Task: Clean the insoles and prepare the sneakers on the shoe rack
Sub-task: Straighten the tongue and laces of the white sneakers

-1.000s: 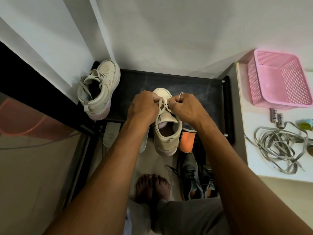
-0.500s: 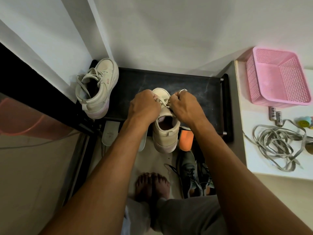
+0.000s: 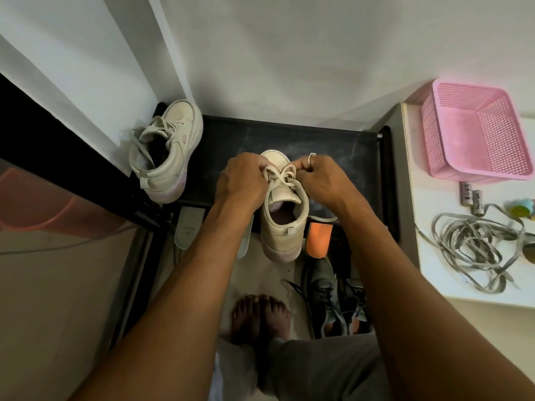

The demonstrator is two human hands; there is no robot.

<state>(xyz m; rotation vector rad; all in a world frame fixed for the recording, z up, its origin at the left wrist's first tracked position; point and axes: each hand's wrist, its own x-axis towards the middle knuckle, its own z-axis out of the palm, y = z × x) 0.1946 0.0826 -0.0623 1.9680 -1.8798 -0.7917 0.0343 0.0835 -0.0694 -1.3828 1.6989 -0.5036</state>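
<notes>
A cream sneaker [image 3: 282, 224] with a pale pink sole stands on the front of the black shoe rack [image 3: 341, 149], heel toward me. My left hand [image 3: 241, 180] and my right hand [image 3: 324, 179] pinch its cream laces [image 3: 282, 173] over the tongue, one on each side. A loose lace end trails off the sneaker's right side. The second cream sneaker [image 3: 168, 154] lies tilted at the rack's back left corner, laces loose. An orange insole [image 3: 318, 238] and two pale insoles [image 3: 186, 230] stick out from under the rack's top shelf.
A dark grey pair of trainers [image 3: 325, 296] sits on the floor by my bare feet [image 3: 260, 316]. On the white counter [image 3: 434, 273] to the right are a pink basket [image 3: 474, 134], two batteries [image 3: 472, 198] and a tangle of grey laces [image 3: 474, 247]. A wall stands close behind the rack.
Both hands have drawn slightly apart, and the crossed laces now show between them. The sneaker stays where it was on the rack.
</notes>
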